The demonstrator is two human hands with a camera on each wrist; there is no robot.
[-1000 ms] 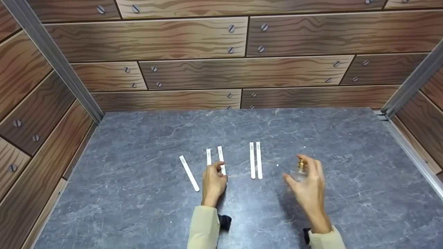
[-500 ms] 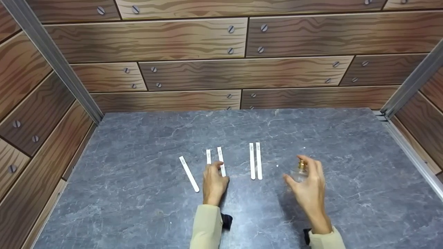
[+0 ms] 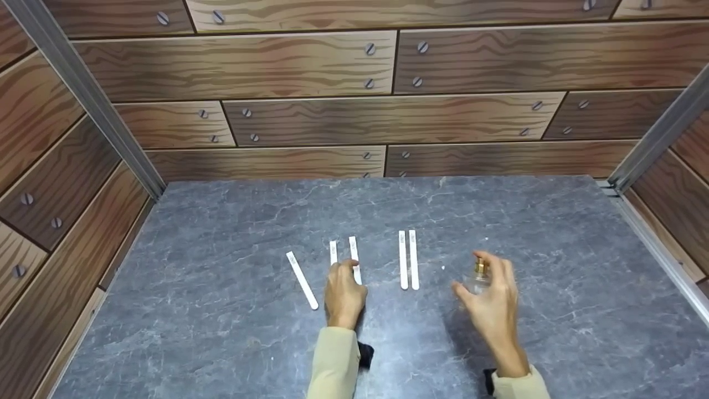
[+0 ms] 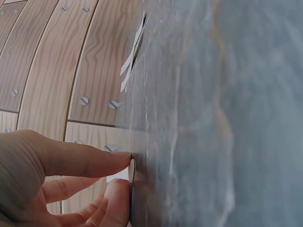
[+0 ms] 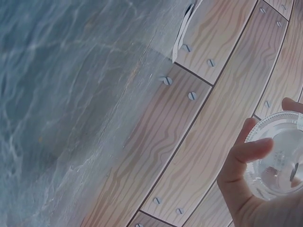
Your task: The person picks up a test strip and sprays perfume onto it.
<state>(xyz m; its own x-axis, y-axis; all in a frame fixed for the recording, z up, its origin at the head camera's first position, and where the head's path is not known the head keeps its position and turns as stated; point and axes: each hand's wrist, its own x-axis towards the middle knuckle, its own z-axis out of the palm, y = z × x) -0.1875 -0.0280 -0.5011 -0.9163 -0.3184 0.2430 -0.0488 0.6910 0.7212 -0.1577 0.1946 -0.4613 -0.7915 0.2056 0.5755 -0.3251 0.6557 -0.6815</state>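
My left hand (image 3: 344, 296) is low over the table, with thumb and fingers pinching the near end of a white paper test strip (image 3: 353, 248). In the left wrist view, the rounded tip of that strip (image 4: 132, 169) shows between thumb and fingers. Just left of it lies another strip (image 3: 333, 252), partly hidden by the hand. My right hand (image 3: 494, 296) holds a small clear glass perfume bottle (image 3: 477, 284) with a gold neck, its index finger at the top. The ridged round base of the bottle (image 5: 279, 156) faces the right wrist camera.
A slanted strip (image 3: 302, 280) lies further left. Two more, a left one (image 3: 403, 260) and a right one (image 3: 414, 260), lie side by side between the hands. Wood-patterned panels (image 3: 310, 119) enclose the grey marbled table (image 3: 221, 332) at the back and sides.
The head view tips up slightly. My right hand with the bottle shifts a touch to the left, while the left hand stays nearly in place at the same strip.
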